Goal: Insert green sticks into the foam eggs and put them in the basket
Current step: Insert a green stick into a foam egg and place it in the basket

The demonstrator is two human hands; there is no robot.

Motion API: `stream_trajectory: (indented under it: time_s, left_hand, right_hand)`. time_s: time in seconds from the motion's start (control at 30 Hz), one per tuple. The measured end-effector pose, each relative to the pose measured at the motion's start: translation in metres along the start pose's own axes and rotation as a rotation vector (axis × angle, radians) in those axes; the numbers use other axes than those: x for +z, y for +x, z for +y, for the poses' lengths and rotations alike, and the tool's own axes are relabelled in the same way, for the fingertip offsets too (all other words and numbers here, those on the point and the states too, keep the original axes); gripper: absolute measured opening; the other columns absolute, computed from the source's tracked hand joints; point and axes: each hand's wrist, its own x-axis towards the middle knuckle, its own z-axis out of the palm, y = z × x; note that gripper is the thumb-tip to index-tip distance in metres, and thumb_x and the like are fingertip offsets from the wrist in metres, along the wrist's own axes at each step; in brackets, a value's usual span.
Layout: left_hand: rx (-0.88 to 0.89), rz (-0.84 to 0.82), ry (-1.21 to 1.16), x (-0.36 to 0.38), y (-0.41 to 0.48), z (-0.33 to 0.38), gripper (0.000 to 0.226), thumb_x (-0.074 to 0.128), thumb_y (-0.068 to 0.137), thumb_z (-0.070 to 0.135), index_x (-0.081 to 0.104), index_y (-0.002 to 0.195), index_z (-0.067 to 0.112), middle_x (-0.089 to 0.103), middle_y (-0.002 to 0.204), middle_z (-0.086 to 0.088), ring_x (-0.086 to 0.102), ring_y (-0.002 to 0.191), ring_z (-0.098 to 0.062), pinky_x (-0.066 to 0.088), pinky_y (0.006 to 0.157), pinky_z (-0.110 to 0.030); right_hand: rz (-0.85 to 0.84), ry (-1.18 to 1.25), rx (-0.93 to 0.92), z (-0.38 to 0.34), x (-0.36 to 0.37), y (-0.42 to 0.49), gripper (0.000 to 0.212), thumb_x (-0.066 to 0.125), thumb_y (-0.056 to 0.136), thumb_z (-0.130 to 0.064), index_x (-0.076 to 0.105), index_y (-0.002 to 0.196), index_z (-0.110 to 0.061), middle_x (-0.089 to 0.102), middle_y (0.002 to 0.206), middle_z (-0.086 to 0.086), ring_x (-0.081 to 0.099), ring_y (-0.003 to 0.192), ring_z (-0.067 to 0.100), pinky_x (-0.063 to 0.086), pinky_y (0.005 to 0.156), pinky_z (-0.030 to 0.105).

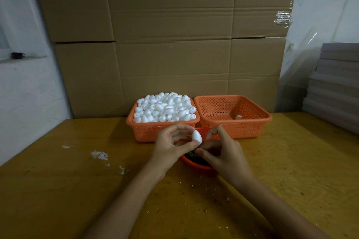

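Left hand: The left hand (pixel 171 145) holds a single foam egg (pixel 196 135) upright above the table, pinched between thumb below and forefinger above, with the other fingers curled loosely behind it.
Right hand: The right hand (pixel 225 153) meets the left just beside the egg's lower end, its fingers curled and its thumb and forefinger drawn together. What they pinch is too small and too hidden to tell.
Foam egg: White and pointed end up, it sits in the air between the two hands, directly over the small bowl and in front of the two baskets.
Green sticks: A dark green bunch (pixel 191 156) lies in a small orange bowl (pixel 196 168) on the table, mostly covered by the hands.
Supply basket: An orange perforated basket (pixel 151 132) on the left is heaped above its rim with white foam eggs (pixel 165 107).
Receiving basket: A matching orange basket (pixel 248 128) stands touching it on the right, with one lone egg (pixel 238 117) on its floor.
Table: A yellow wooden tabletop (pixel 77 190) carries white crumbs (pixel 99 155) to the left of the hands.
Backdrop: Stacked cardboard boxes (pixel 171 25) fill the wall behind the baskets, and a pile of grey boards (pixel 338 87) stands at the right edge.
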Motion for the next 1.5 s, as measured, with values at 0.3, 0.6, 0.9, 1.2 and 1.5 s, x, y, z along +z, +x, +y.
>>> stream_trajectory:
  time_s: [0.3, 0.6, 0.9, 1.2, 1.5]
  left_hand:
    - [-0.046, 0.023, -0.045, -0.0015, 0.0015, -0.0018, 0.022, 0.068, 0.095, -0.006, 0.077, 0.111, 0.008, 0.080, 0.110, -0.007, 0.077, 0.104, -0.023, 0.061, 0.080, -0.026]
    - [0.006, 0.006, -0.035, -0.0035, -0.0001, -0.0015, 0.019, 0.075, 0.090, -0.006, 0.076, 0.107, 0.002, 0.080, 0.105, -0.011, 0.077, 0.101, -0.027, 0.063, 0.084, -0.032]
    - [0.044, -0.090, -0.041, 0.0012, -0.0021, -0.0008, 0.040, 0.086, 0.080, -0.005, 0.071, 0.114, 0.009, 0.079, 0.107, -0.012, 0.076, 0.106, -0.028, 0.062, 0.091, -0.035]
    - [0.040, -0.044, -0.055, -0.0018, -0.0005, -0.0006, 0.043, 0.085, 0.079, -0.007, 0.069, 0.115, 0.008, 0.079, 0.104, -0.014, 0.077, 0.103, -0.027, 0.060, 0.086, -0.029]
    - [0.073, -0.030, -0.056, -0.0051, 0.0023, -0.0023, 0.037, 0.076, 0.088, -0.008, 0.066, 0.122, 0.003, 0.079, 0.110, -0.014, 0.075, 0.109, -0.031, 0.060, 0.098, -0.041]
  right_hand:
    - [0.002, -0.029, -0.034, -0.0036, -0.0022, -0.0001, 0.033, 0.082, 0.090, -0.019, 0.051, 0.100, -0.027, 0.078, 0.087, -0.022, 0.074, 0.082, -0.001, 0.059, 0.069, 0.031]
    - [0.005, -0.117, -0.057, 0.0002, -0.0001, 0.0009, 0.035, 0.083, 0.088, -0.016, 0.051, 0.099, -0.024, 0.076, 0.087, -0.015, 0.073, 0.085, -0.004, 0.060, 0.068, 0.030]
    - [0.015, -0.136, -0.105, 0.0012, 0.0017, 0.0001, 0.047, 0.080, 0.090, -0.018, 0.041, 0.115, -0.028, 0.079, 0.097, -0.019, 0.073, 0.085, -0.004, 0.057, 0.070, 0.022]
    - [0.013, -0.117, -0.094, -0.0010, 0.0012, -0.0010, 0.050, 0.082, 0.089, -0.020, 0.045, 0.121, -0.026, 0.078, 0.093, -0.023, 0.073, 0.087, -0.006, 0.060, 0.073, 0.035]
    - [0.143, -0.048, 0.016, 0.0054, -0.0035, 0.0021, 0.035, 0.084, 0.086, -0.019, 0.054, 0.102, -0.025, 0.078, 0.088, -0.020, 0.073, 0.085, -0.006, 0.062, 0.073, 0.034]
